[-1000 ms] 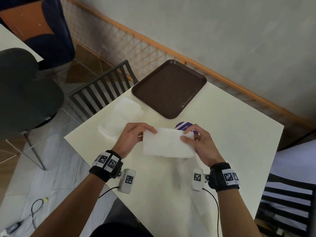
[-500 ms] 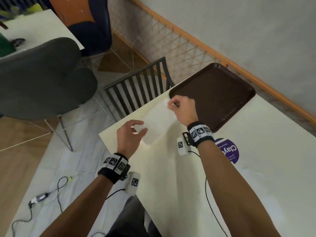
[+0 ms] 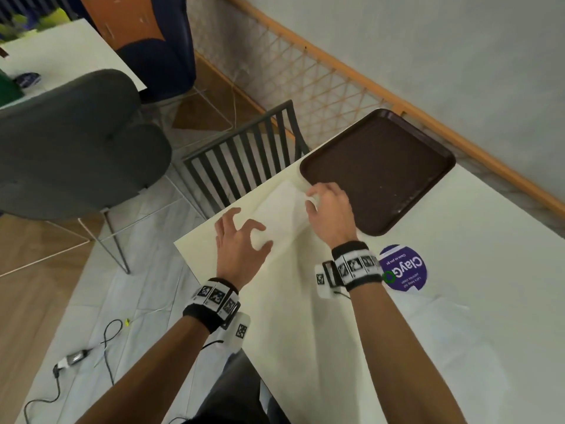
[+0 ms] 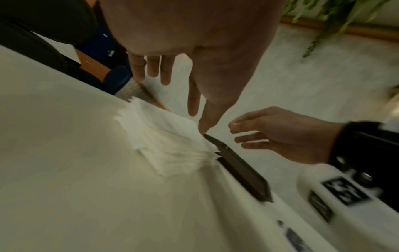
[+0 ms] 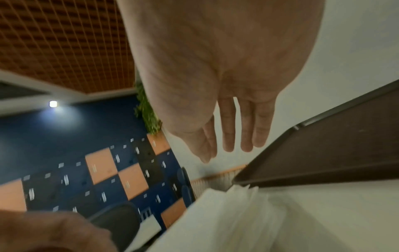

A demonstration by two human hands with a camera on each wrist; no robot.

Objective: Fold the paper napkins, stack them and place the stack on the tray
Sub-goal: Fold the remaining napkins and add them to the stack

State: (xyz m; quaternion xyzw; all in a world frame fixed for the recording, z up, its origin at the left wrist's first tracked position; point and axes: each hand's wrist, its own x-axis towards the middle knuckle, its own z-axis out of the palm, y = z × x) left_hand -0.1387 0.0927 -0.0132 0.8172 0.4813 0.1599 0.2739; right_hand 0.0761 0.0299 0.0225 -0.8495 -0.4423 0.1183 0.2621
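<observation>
From the head view I see the napkin stack (image 3: 282, 209) lying on the worktop (image 3: 367, 332) just beside the near corner of the tray (image 3: 379, 169), with my left hand (image 3: 241, 243) spread and holding nothing and my right hand (image 3: 330, 209) over the stack's tray end, so a careless lift could fan the loose sheets. The left wrist view shows ragged edges touching the tray rim, which I judge could snag. The right wrist view shows straight, empty fingers (image 5: 246, 129), so no grip secures the pile.
</observation>
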